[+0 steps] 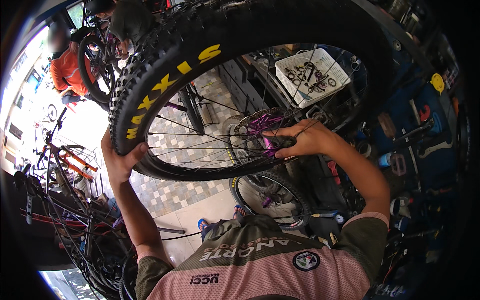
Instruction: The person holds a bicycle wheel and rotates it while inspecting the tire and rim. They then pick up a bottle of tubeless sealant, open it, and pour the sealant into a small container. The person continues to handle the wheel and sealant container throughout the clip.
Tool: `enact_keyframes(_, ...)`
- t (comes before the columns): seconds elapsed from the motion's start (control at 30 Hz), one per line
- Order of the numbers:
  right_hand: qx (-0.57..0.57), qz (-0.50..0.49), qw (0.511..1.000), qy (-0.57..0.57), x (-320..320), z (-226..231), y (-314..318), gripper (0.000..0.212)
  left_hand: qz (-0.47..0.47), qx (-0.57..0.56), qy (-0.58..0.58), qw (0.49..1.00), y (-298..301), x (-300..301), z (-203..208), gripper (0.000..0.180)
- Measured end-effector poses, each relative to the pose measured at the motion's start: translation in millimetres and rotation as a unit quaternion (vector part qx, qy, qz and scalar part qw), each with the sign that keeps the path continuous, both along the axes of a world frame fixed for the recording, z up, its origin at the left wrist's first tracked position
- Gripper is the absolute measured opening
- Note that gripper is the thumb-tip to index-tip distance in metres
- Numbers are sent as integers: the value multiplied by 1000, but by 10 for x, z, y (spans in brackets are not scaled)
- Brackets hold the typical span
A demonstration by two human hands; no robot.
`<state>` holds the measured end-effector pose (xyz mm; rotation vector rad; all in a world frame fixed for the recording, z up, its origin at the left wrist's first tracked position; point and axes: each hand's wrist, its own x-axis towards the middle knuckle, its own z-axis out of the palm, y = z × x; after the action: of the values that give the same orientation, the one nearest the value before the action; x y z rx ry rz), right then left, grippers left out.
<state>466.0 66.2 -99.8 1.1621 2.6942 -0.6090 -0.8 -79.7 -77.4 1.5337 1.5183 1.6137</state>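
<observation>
A large bicycle wheel with a knobby black tyre point(125, 85) and yellow lettering is held up in front of me, tilted. My left hand point(120, 162) is closed round the tyre at its left side, thumb over the sidewall. At the centre, my right hand point(309, 139) grips the purple hub point(270, 145), its fingers about a dark piece at the hub's end. A disc rotor point(260, 122) shows on the hub, and thin black spokes run out to the rim. The right hand's fingertips are partly hidden.
A second wheel point(299, 202) stands low before me, beside a pressure gauge point(340, 219). Beyond the spokes sits a white basket point(285, 70) of small parts. Tools line the right side. Bicycles point(65, 157) crowd the left; a person in orange point(70, 70) is farther back.
</observation>
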Motion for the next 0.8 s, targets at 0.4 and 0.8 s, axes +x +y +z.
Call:
enact_keyframes(0.4,14,7,998,57,221,-97,51,73,16,-4,12,1000,36,36,49,67)
enact_keyframes(0.8,-221,102,964,105,-25,-109,354,67,36,-44,3,998,-29,27,4,65)
